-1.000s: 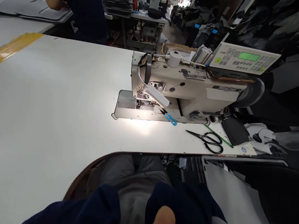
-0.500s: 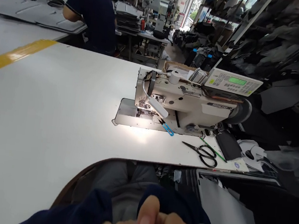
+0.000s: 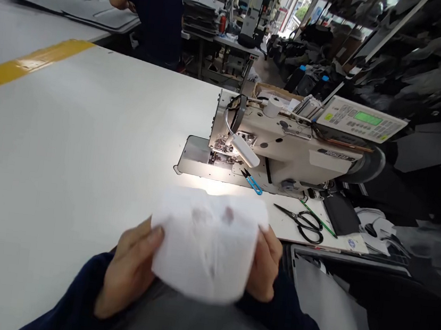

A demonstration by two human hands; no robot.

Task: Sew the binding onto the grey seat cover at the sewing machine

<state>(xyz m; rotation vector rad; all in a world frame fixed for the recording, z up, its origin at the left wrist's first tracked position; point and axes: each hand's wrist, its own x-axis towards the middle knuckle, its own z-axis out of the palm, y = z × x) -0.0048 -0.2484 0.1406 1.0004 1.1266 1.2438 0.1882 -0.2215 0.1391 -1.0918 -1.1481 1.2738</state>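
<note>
Both my hands hold up a soft white piece of fabric or padding (image 3: 206,243) above my lap, and it has grey smudges and is slightly blurred. My left hand (image 3: 129,269) grips its left edge, with the thumb on top. My right hand (image 3: 266,264) holds the right edge, partly behind the white piece. Beyond them, a cream industrial sewing machine (image 3: 283,146) is set into the white table (image 3: 66,141). Blue-handled thread snips (image 3: 253,184) and black-handled scissors (image 3: 301,224) lie on the table, just beyond my right hand.
A green-and-black pencil (image 3: 318,220) and a black pouch (image 3: 341,214) lie near the table's right end. A yellow stripe (image 3: 27,64) crosses the tabletop. A co-worker (image 3: 151,12) bends over a table at the far left. Dark material is piled at right.
My hands have risen from the bottom edge of the view and moved apart, and now show the white piece between them. The view has tilted and shifted, so the sewing machine sits further right.
</note>
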